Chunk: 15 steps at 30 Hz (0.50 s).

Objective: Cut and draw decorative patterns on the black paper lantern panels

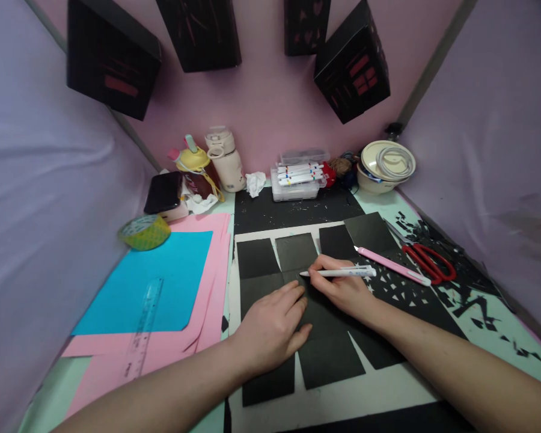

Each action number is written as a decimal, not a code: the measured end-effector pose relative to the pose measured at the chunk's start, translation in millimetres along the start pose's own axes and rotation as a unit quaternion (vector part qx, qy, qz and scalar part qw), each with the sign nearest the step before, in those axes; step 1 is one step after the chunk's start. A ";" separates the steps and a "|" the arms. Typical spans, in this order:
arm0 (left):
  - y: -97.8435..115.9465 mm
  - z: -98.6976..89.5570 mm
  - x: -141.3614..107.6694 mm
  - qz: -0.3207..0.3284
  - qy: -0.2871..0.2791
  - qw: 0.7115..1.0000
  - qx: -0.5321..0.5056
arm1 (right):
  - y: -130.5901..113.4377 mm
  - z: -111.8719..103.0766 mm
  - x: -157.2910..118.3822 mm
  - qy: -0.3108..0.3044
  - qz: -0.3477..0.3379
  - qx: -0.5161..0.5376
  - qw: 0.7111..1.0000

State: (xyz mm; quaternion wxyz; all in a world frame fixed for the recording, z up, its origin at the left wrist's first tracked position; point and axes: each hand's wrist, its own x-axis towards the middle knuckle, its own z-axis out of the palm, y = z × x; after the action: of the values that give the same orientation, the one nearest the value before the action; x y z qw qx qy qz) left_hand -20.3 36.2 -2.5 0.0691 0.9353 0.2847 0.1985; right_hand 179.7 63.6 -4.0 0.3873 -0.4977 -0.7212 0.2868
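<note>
A black paper cut-out (265, 307) with flaps along two sides lies on a white board (279, 415). My left hand (277, 322) rests flat on its middle, fingers stretched out. Just right of those fingertips, my right hand (342, 285) grips a white pen (347, 272), its tip at the paper's surface. Small star and triangle holes pierce the right part of the black paper. A pink craft knife (392, 266) lies across that part, beyond my right hand. Beside it are scissors with red handles (429, 263).
On the left, a clear ruler (145, 325) overlaps blue paper (162, 258) and pink sheets (211, 288); yellow-green tape (145, 233) stands behind. Black scraps (484, 313) litter the right. Bottles (226, 159), a pen case (297, 183) and a tub (379, 180) line the back. Black paper boxes (354, 63) hang above.
</note>
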 end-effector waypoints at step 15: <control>1.2 -1.9 1.5 0.038 0.017 0.999 -0.006 | 3.9 -3.5 -2.1 0.117 0.063 0.110 0.985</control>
State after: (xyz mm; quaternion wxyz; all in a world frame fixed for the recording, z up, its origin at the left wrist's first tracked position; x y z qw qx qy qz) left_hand -19.3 36.0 0.1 0.0625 0.9415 0.2488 0.2183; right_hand 185.1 63.0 -5.9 0.5026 -0.5263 -0.6024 0.3278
